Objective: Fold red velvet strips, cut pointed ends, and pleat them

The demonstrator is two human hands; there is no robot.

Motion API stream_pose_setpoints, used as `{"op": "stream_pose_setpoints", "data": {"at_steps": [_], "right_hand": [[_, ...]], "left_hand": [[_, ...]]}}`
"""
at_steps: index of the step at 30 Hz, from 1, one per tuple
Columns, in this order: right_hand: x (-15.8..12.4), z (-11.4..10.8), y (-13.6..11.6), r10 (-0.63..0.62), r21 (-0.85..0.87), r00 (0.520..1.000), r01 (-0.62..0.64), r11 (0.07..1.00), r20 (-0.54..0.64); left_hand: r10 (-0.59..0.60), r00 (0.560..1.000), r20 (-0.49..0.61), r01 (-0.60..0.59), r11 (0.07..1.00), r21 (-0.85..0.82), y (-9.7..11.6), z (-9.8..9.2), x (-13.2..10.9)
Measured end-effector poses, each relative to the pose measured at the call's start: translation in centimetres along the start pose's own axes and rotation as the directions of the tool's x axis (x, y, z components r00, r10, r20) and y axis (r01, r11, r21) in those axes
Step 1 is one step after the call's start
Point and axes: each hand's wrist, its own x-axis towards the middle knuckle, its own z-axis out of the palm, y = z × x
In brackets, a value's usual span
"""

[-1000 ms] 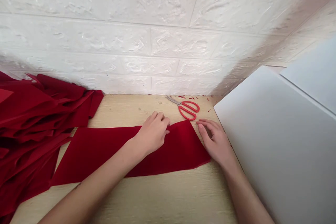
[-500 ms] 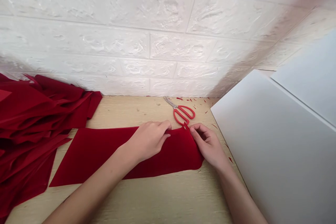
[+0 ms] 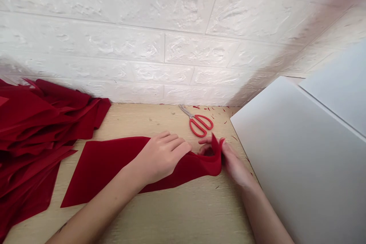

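Red cloth (image 3: 108,162) lies across the middle of the frame, its right end curled up off the table (image 3: 171,217). The left hand (image 3: 164,156) rests with bent fingers at the upper edge (whether they pinch it, I cannot tell); the right hand (image 3: 233,162) grips the raised end, thumb at its edge. Good handling here likely means gentle, even tension, avoiding creases and keeping clear of the scissors (image 3: 191,116) just right of centre.

2 hands (image 3: 162,156) (image 3: 233,164) hold red cloth (image 3: 105,166) near scissors (image 3: 190,116).
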Motion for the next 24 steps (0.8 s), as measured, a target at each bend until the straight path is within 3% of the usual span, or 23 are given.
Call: {"op": "stream_pose_setpoints", "data": {"at_steps": [3,7,9,11,13,19,24], "right_hand": [[-0.1,0.1,-0.5,-0.042,-0.027,0.999,0.041,0.999,-0.016],[0.2,-0.1,-0.4,-0.129,-0.039,0.972,0.124,0.991,-0.196],[0.4,-0.2,-0.2,-0.148,-0.077,0.952,0.132,0.988,-0.268],[0.5,-0.1,-0.1,-0.170,-0.136,0.931,0.132,0.982,-0.323],[0.6,0.1,0.0,-0.198,-0.189,0.911,0.137,0.972,-0.362],[0.5,0.5,0.7,-0.343,-0.382,0.810,0.160,0.910,-0.476],[0.1,0.3,0.9,-0.470,-0.510,0.728,0.191,0.839,-0.500]], "left_hand": [[-0.116,0.980,0.165,0.130,0.988,-0.081,-0.2,0.0,0.1],[-0.285,0.867,0.409,0.374,0.915,-0.154,-0.8,-0.1,0.7],[-0.320,0.813,0.486,0.443,0.882,-0.160,-1.3,-0.2,1.1],[-0.328,0.788,0.521,0.471,0.866,-0.167,-1.7,-0.3,1.6],[-0.319,0.794,0.518,0.481,0.850,-0.213,-1.9,-0.3,2.3],[-0.304,0.883,0.357,0.441,0.796,-0.414,-0.5,0.5,5.5],[-0.371,0.882,0.290,0.465,0.780,-0.419,0.2,2.1,7.3]]}}
